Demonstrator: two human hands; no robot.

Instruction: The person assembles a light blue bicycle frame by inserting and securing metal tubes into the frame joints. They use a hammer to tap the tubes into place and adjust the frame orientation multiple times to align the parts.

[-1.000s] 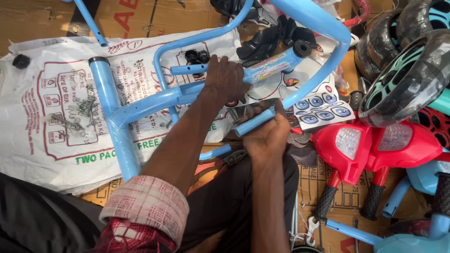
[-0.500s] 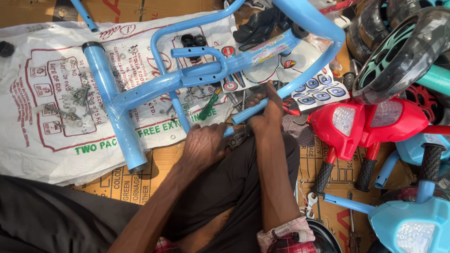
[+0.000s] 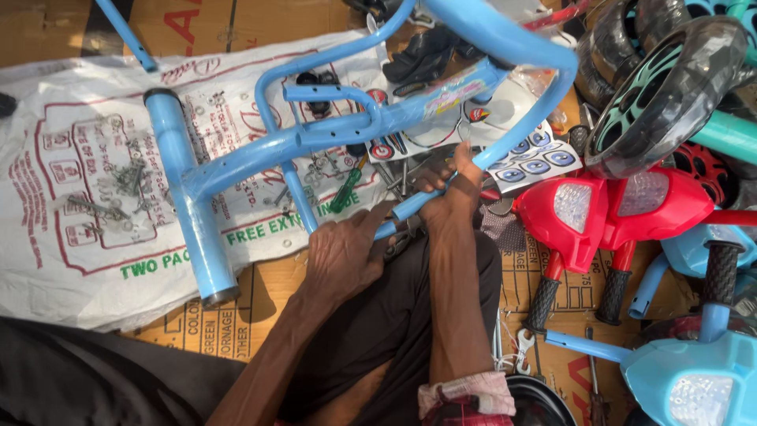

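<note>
- Left hand (image 3: 343, 256) clenched around lower end of a blue frame (image 3: 315, 142) tube, fingers curled over it, just above the lap.
- Right hand (image 3: 449, 193) grasps the same thin tube a bit farther up, thumb raised; both hands nearly touching.
- Frame lies tilted across a white sack (image 3: 87, 197), stretching up and left of both hands; its thick tube ends left of the left hand.
- Loose screws (image 3: 110, 185) on the sack, far left of the hands.
- Green-handled screwdriver (image 3: 344, 189) just above the left hand, under the frame.
- Sticker sheet (image 3: 536, 162) just right of the right hand.
- 2 red handlebar covers (image 3: 607, 209) right of the right hand, black grips below them.
- Black wheel (image 3: 670, 87) up and right, crowding that side.
- Pale blue cover (image 3: 694, 386) low right.
- Cardboard (image 3: 260, 300) under everything.
</note>
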